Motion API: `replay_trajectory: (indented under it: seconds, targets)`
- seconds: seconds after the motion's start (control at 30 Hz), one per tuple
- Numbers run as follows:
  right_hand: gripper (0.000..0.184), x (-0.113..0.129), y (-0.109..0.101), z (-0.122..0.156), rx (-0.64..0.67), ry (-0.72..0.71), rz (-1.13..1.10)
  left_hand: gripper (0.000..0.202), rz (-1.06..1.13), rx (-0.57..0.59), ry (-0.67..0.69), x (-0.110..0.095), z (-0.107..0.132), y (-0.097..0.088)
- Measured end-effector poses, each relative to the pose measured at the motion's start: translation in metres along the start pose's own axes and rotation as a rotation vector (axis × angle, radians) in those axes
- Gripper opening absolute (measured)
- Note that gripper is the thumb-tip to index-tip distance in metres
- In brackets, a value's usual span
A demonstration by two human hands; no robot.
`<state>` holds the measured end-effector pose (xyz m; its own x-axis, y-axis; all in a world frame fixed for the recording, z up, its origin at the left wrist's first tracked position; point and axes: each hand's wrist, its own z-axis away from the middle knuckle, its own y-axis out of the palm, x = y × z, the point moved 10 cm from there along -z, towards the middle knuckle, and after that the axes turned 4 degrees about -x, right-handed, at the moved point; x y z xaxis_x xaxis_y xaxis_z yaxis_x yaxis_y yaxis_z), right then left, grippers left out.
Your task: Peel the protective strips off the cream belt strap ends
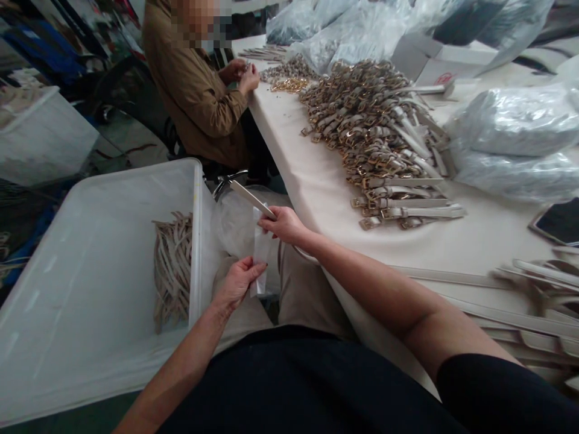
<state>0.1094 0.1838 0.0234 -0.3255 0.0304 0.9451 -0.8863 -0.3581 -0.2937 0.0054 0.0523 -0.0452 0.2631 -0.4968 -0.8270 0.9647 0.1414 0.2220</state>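
Over my lap, my right hand [286, 223] is closed around a pale flat strap [249, 197], whose free end points up and to the left. A strip of clear plastic film [260, 247] hangs from beside the right fingers down to my left hand [239, 280]. My left hand pinches the film's lower part between thumb and fingers. Whether the film is a small bag or a loose sheet I cannot tell. A larger clear plastic bag [233, 226] lies behind the hands, close to the bin's edge.
A white plastic bin [198, 241] on the left holds a bundle of straps [173, 265]. The cloth-covered table [312, 193] bears a heap of buckled straps [366, 120], gold metal pieces [289, 85], wrapped packages [515, 141] and long straps [511, 319]. A co-worker [194, 90] sits at its far side.
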Motion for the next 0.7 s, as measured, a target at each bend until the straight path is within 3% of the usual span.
replay_trajectory:
  seconds: [0.1, 0.17, 0.33, 0.57, 0.63, 0.7]
  targets:
    - [0.009, 0.001, 0.0, -0.001, 0.003, -0.004, 0.005, 0.055, 0.032, -0.099, 0.034, -0.001, 0.005, -0.012]
    - [0.009, 0.001, -0.001, -0.001, -0.005, 0.002, 0.013, 0.056, 0.029, -0.097, 0.024, 0.002, 0.009, -0.013]
    - [0.008, 0.001, -0.002, 0.001, -0.007, -0.003, 0.041, 0.054, -0.005, 0.105, -0.045, 0.015, 0.017, 0.003]
    - [0.011, 0.009, 0.009, 0.008, 0.066, -0.086, 0.119, 0.025, -0.32, 0.307, -0.06, 0.022, 0.013, 0.023]
    - [0.011, 0.012, 0.009, 0.01, 0.073, -0.099, 0.064, 0.025, -0.396, 0.297, -0.037, 0.017, 0.008, 0.018]
    - [0.019, 0.017, 0.004, 0.011, 0.065, -0.132, -0.024, 0.028, -0.393, 0.184, -0.001, -0.005, -0.001, -0.006]
